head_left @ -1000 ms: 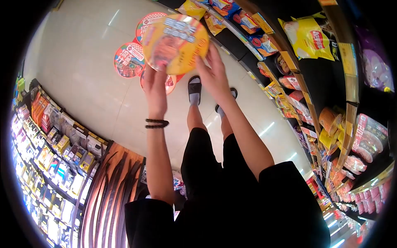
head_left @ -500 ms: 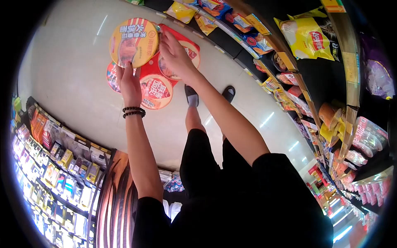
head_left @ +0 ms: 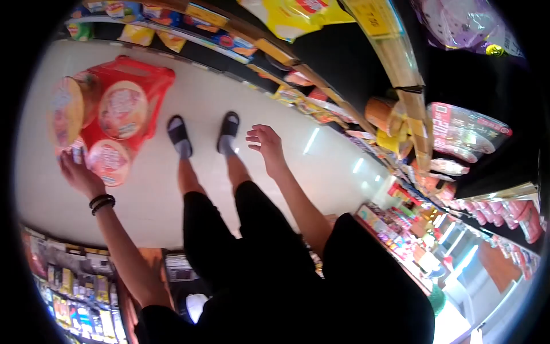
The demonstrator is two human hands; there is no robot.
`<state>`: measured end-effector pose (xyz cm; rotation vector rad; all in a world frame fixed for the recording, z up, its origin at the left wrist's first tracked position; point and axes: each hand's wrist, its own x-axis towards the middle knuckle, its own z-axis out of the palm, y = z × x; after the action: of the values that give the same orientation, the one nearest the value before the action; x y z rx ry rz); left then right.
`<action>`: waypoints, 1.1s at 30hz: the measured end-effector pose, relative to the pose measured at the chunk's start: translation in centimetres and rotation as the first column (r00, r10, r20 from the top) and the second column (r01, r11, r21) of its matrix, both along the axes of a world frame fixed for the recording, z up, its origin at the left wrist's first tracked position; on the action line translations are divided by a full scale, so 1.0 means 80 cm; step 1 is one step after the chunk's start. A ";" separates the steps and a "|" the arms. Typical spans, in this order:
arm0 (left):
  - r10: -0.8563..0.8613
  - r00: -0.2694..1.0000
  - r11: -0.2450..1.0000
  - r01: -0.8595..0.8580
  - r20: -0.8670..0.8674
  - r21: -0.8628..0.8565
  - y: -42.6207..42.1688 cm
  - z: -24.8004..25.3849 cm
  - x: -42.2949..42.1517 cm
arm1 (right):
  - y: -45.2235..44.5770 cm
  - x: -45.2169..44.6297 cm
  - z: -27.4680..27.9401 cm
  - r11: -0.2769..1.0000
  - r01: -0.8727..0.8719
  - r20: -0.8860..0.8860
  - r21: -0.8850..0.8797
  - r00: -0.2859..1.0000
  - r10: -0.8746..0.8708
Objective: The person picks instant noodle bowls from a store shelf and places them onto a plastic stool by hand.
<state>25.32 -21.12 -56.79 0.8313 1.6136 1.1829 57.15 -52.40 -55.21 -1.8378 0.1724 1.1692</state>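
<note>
My left hand (head_left: pixel 83 175) is at the lower edge of a yellow-lidded instant noodle bowl (head_left: pixel 66 112), its fingers outstretched; blur hides whether they touch it. The bowl's lid faces up and outward, its side partly visible. Beside it, a red basket (head_left: pixel 154 86) on the floor carries a pale-lidded round noodle bowl (head_left: pixel 123 109). Another round noodle bowl (head_left: pixel 109 163) is just right of my left hand, and a further small bowl is mostly covered by that hand. My right hand (head_left: pixel 266 148) hangs over the floor, fingers apart and holding nothing, well away from the bowls.
Shelves of bagged snacks run along the top and right, with a yellow chip bag (head_left: pixel 298 14) and a wooden shelf edge (head_left: pixel 395 57). My sandalled feet (head_left: pixel 179 136) stand right of the basket. Another packed shelf (head_left: pixel 74 281) rises at lower left.
My right hand has let go of the yellow-lidded bowl and drawn back to the right. My left hand remains by that bowl's lower edge. The whole view has swung rightward.
</note>
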 end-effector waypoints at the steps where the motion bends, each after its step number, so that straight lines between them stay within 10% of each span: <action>1: 0.066 0.995 0.997 -0.062 -0.070 0.056 -0.021 0.021 0.029 | -0.015 0.012 0.014 1.000 0.023 0.012 0.014 1.000 -0.023; 4: 0.029 0.997 0.998 -0.033 -0.069 -0.054 -0.115 0.029 0.115 | -0.091 0.074 0.022 0.961 0.236 0.154 0.141 0.954 -0.257; 9: -0.612 0.789 0.778 0.612 0.048 -0.139 -0.285 0.052 0.255 | -0.239 0.216 0.057 0.916 0.341 0.515 0.211 0.758 -0.400; 14: -0.835 0.517 0.537 0.840 0.188 0.073 -0.424 0.068 0.406 | -0.276 0.325 0.128 0.858 0.507 0.527 0.079 0.710 -0.468; 18: -0.964 0.204 0.135 0.930 -0.173 0.343 -0.461 0.101 0.499 | -0.276 0.369 0.131 0.866 0.487 0.409 0.114 0.771 -0.488; 24: -0.934 0.050 -0.070 0.945 -0.353 0.318 -0.442 0.126 0.592 | -0.279 0.402 0.102 0.848 0.440 0.412 0.295 0.742 -0.529; 33: -0.883 0.466 0.404 0.810 -0.049 0.424 -0.449 0.113 0.627 | -0.196 0.345 0.115 0.844 0.262 0.279 0.468 0.862 -0.423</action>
<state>75.48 -57.04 -47.72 1.5252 0.5431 0.7457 84.76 -68.08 -45.99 -1.5248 0.0312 0.5298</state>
